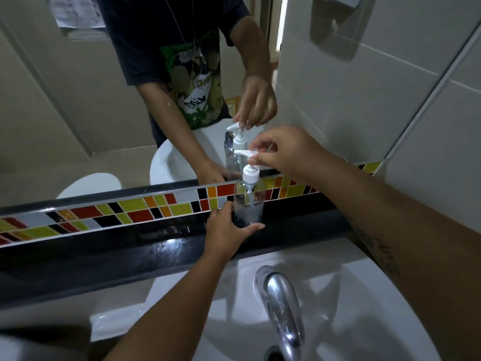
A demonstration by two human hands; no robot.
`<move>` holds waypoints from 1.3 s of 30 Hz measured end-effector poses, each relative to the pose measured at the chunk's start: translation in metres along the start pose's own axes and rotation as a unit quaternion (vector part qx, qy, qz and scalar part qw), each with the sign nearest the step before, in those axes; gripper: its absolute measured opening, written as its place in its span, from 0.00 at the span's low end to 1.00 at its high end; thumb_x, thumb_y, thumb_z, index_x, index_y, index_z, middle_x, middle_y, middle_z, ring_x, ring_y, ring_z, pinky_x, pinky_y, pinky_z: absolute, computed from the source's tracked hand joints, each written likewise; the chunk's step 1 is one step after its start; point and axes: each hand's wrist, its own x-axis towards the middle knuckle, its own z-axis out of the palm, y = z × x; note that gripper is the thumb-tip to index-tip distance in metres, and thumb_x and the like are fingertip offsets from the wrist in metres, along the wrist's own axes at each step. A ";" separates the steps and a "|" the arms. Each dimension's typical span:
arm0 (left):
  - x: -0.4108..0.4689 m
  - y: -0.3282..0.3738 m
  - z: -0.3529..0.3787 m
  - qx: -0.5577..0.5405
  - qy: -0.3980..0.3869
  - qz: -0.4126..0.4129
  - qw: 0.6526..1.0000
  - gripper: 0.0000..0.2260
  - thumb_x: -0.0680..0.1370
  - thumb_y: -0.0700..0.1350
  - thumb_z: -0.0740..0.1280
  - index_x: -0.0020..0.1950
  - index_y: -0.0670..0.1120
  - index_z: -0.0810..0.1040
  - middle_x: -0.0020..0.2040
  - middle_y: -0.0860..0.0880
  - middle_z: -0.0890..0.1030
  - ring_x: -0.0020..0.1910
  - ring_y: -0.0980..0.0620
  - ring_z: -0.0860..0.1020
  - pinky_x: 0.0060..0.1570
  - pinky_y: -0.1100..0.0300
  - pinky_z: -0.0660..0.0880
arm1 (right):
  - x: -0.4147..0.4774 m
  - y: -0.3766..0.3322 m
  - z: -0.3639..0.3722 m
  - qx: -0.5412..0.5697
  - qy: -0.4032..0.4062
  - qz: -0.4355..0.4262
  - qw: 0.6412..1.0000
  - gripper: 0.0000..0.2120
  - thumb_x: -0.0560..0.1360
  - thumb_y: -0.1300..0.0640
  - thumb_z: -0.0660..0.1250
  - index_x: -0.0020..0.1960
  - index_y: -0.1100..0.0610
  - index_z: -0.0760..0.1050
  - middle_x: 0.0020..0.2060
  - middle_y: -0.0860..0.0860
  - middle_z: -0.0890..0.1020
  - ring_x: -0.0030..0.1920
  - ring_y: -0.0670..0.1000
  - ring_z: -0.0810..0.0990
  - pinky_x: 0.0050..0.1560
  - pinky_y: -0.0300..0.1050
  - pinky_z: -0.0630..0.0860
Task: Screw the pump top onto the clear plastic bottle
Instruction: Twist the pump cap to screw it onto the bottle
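Note:
A clear plastic bottle (pixel 247 204) stands upright on the black ledge (pixel 130 246) behind the sink, with a little liquid at its bottom. My left hand (pixel 226 230) wraps around its lower part. The white pump top (pixel 250 169) sits on the bottle's neck, its dip tube hanging inside. My right hand (pixel 283 152) pinches the pump's nozzle head from the right, thumb and fingers closed on it.
A chrome tap (pixel 281 308) rises over the white sink (pixel 364 321) just below the hands. A band of coloured tiles (pixel 130 209) runs behind the ledge. Above it, a mirror (pixel 78 100) reflects the person, the bottle and the basin. White wall tiles (pixel 416 113) stand at the right.

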 end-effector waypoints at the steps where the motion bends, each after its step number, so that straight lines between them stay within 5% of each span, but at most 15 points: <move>1: -0.002 0.000 0.000 -0.002 0.003 -0.005 1.000 0.29 0.64 0.65 0.81 0.57 0.54 0.76 0.60 0.48 0.79 0.61 0.47 0.74 0.59 0.51 0.77 | 0.002 -0.004 0.000 -0.022 -0.003 -0.005 1.000 0.12 0.71 0.53 0.73 0.53 0.55 0.81 0.42 0.50 0.81 0.38 0.44 0.74 0.35 0.31 0.68; 8: -0.004 0.000 0.001 0.000 0.013 -0.008 1.000 0.30 0.66 0.64 0.81 0.60 0.53 0.76 0.60 0.49 0.76 0.62 0.48 0.74 0.59 0.50 0.78 | 0.009 -0.014 -0.008 -0.113 -0.050 -0.028 0.992 0.12 0.73 0.55 0.71 0.55 0.55 0.80 0.46 0.51 0.80 0.44 0.47 0.73 0.36 0.30 0.64; 15: -0.004 0.000 0.000 0.008 0.006 -0.012 1.000 0.30 0.66 0.65 0.80 0.61 0.53 0.76 0.62 0.49 0.76 0.63 0.47 0.73 0.60 0.47 0.79 | 0.006 -0.021 -0.012 -0.159 -0.106 -0.056 0.980 0.13 0.75 0.65 0.66 0.56 0.52 0.78 0.55 0.54 0.79 0.53 0.54 0.76 0.55 0.53 0.74; 27: -0.003 -0.001 0.002 0.019 0.010 -0.010 1.000 0.30 0.66 0.66 0.80 0.60 0.54 0.75 0.60 0.50 0.77 0.62 0.48 0.73 0.58 0.49 0.79 | 0.009 0.001 -0.011 -0.134 -0.092 -0.146 0.976 0.07 0.74 0.62 0.68 0.47 0.52 0.80 0.47 0.48 0.78 0.44 0.46 0.71 0.41 0.32 0.64; 34: -0.002 0.000 0.003 0.023 0.014 -0.010 1.000 0.31 0.66 0.67 0.79 0.61 0.54 0.75 0.59 0.51 0.76 0.62 0.48 0.73 0.58 0.49 0.79 | 0.008 0.008 -0.006 -0.116 -0.079 -0.139 0.980 0.08 0.75 0.60 0.66 0.49 0.49 0.80 0.50 0.51 0.81 0.47 0.52 0.75 0.50 0.54 0.74; 39: -0.003 -0.003 0.003 0.022 0.015 -0.007 1.000 0.32 0.64 0.69 0.79 0.61 0.53 0.76 0.59 0.51 0.77 0.62 0.48 0.74 0.58 0.51 0.78 | 0.001 0.013 -0.008 -0.032 -0.048 -0.100 0.993 0.18 0.74 0.60 0.65 0.59 0.42 0.72 0.60 0.48 0.77 0.55 0.52 0.76 0.52 0.49 0.76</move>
